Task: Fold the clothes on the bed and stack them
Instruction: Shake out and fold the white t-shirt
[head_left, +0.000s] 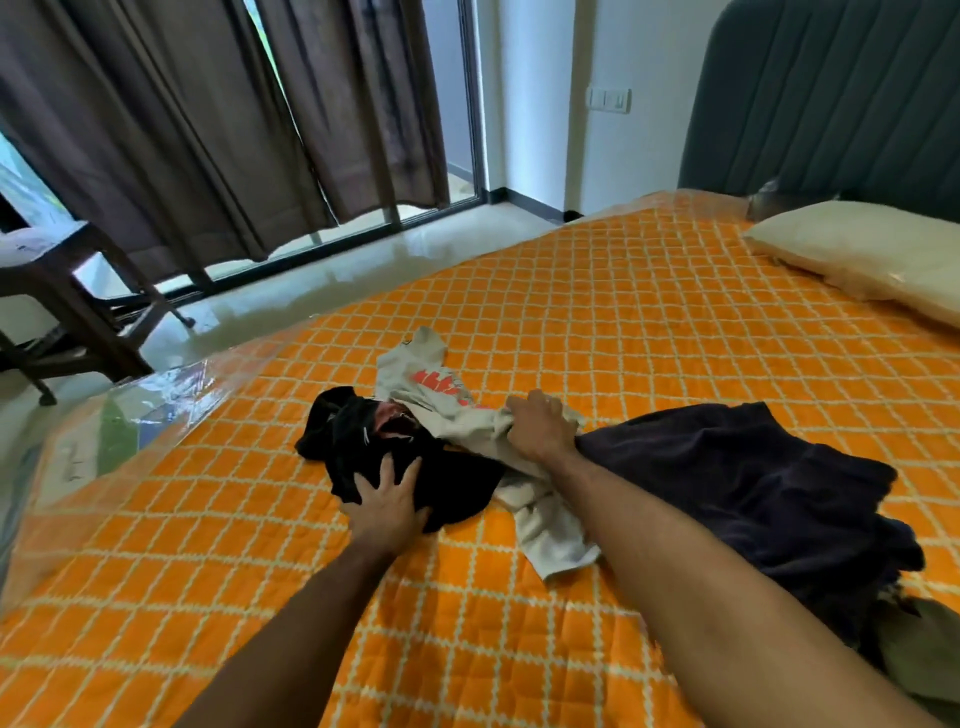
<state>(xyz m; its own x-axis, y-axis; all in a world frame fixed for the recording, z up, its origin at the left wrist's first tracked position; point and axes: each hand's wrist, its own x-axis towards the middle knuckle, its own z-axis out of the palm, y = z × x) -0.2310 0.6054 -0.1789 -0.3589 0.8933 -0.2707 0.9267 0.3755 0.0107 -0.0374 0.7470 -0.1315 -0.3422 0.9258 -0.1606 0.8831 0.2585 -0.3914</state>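
Note:
A crumpled black garment lies in the middle of the orange checked bed cover. My left hand grips its near edge, with the fingers spread into the cloth. Beside it lies a white garment with red print, bunched up and trailing toward me. My right hand is curled round a fold of this white cloth. To the right spreads a dark navy garment, partly under my right forearm. An olive piece shows at the lower right edge.
A cream pillow lies at the far right below a grey padded headboard. Clear plastic covers the bed's left edge. Beyond are a glossy floor, dark curtains and a dark chair at left.

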